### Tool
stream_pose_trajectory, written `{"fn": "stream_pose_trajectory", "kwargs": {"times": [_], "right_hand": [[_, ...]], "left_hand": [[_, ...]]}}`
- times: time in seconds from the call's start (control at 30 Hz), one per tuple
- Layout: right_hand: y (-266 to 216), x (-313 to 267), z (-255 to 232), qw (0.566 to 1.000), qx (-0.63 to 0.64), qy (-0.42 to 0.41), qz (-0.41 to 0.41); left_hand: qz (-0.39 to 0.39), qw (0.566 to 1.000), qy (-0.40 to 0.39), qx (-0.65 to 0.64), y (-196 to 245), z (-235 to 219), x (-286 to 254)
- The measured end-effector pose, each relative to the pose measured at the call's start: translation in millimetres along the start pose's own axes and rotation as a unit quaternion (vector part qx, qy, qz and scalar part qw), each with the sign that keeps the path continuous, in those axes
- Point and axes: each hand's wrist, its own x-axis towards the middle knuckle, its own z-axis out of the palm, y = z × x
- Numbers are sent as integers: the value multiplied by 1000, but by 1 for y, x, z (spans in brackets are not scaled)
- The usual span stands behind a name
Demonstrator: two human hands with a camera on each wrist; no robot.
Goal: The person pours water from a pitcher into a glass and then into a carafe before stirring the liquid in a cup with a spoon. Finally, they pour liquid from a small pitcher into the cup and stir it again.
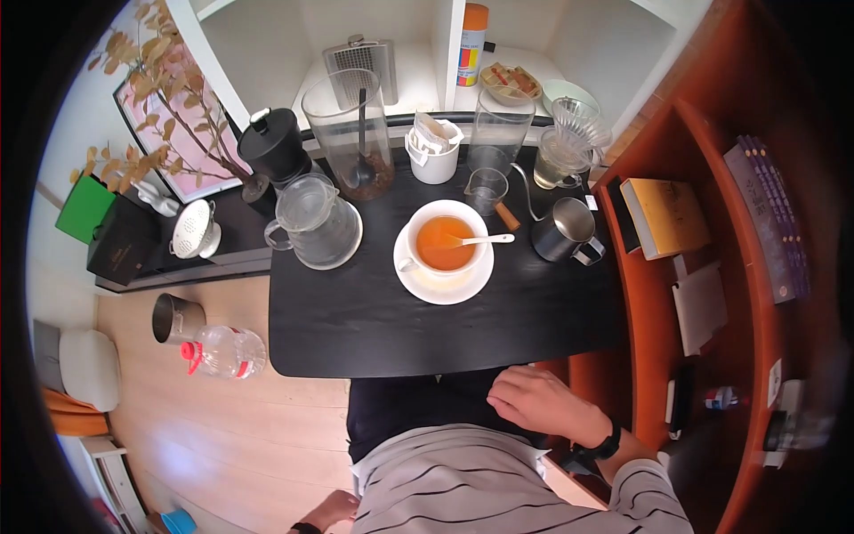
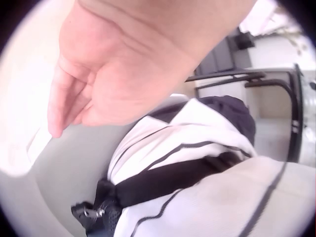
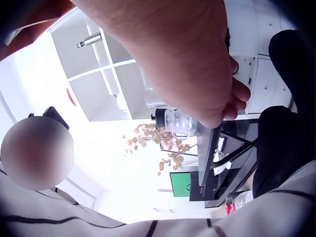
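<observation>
A white cup (image 1: 446,243) of orange-brown liquid stands on a white saucer (image 1: 445,291), a white spoon (image 1: 487,239) leaning in it, at the middle of the black table (image 1: 374,325). My right hand (image 1: 543,402) hovers over my lap by the table's front edge, fingers loosely bent and holding nothing. Low at my left side hangs my left hand (image 2: 101,81), its fingers relaxed beside a pale grey surface (image 2: 74,163). Nearest the cup are a small glass pitcher (image 1: 487,189) with a wooden handle, a steel gooseneck kettle (image 1: 566,230) and a lidded glass pot (image 1: 311,222).
Along the table's back are a black-topped grinder (image 1: 269,138), a tall glass canister (image 1: 342,125) with a black scoop, a white mug (image 1: 434,166) and a glass server (image 1: 560,165). A wooden bookshelf (image 1: 623,311) flanks the right. A plastic bottle (image 1: 229,352) lies on the floor.
</observation>
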Motion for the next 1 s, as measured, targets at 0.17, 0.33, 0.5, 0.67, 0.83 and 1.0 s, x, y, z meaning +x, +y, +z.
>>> {"fn": "stream_pose_trajectory", "kwargs": {"times": [0.17, 0.33, 0.5, 0.67, 0.83, 1.0], "right_hand": [[-3, 26, -28, 993, -8, 98, -62], [11, 59, -60, 980, -23, 195, -23], [28, 92, -69, 960, 8, 278, 33], [47, 118, -65, 947, 24, 319, 26], [59, 131, -55, 921, -33, 386, 53], [57, 138, -50, 903, -23, 422, 80]], "left_hand": [[136, 870, 136, 454, 178, -74, -67], [419, 821, 268, 282, 369, -78, -139], [562, 724, 331, 222, 473, -70, -142], [621, 683, 343, 173, 534, -65, -104], [649, 664, 344, 139, 554, -62, -75], [629, 680, 348, 143, 554, -66, -61]]}}
